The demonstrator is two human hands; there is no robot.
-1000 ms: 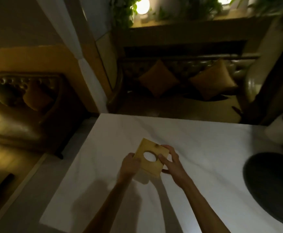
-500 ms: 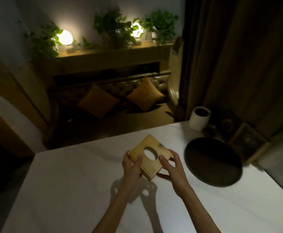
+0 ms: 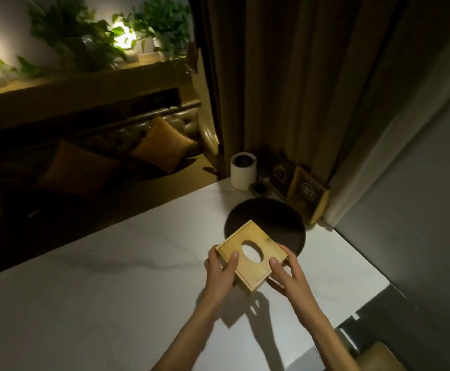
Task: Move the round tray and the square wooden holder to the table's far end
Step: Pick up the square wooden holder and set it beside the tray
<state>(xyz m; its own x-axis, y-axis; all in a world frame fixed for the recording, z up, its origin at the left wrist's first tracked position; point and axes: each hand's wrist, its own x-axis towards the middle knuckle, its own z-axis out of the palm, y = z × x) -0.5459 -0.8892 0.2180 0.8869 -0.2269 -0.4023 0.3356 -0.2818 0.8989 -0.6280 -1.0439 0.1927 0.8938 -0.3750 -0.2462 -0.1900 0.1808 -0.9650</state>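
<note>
A square wooden holder (image 3: 256, 269) with an oval hole in its top is held above the white marble table (image 3: 111, 290), casting a shadow below. My left hand (image 3: 220, 271) grips its left side and my right hand (image 3: 285, 277) grips its right side. Just beyond it lies the dark round tray (image 3: 272, 218), flat on the table near the far right corner; the holder's far corner overlaps the tray's near edge in view.
A white cylindrical cup (image 3: 243, 170) and upright wooden framed signs (image 3: 308, 194) stand at the table's far right corner against the curtain (image 3: 285, 76). A sofa with orange cushions (image 3: 162, 145) lies beyond the table's left edge. A chair back (image 3: 379, 357) shows bottom right.
The view has swung to the right and both hands have carried the holder toward the round tray, which now sits directly behind it. The grip on the holder is unchanged.
</note>
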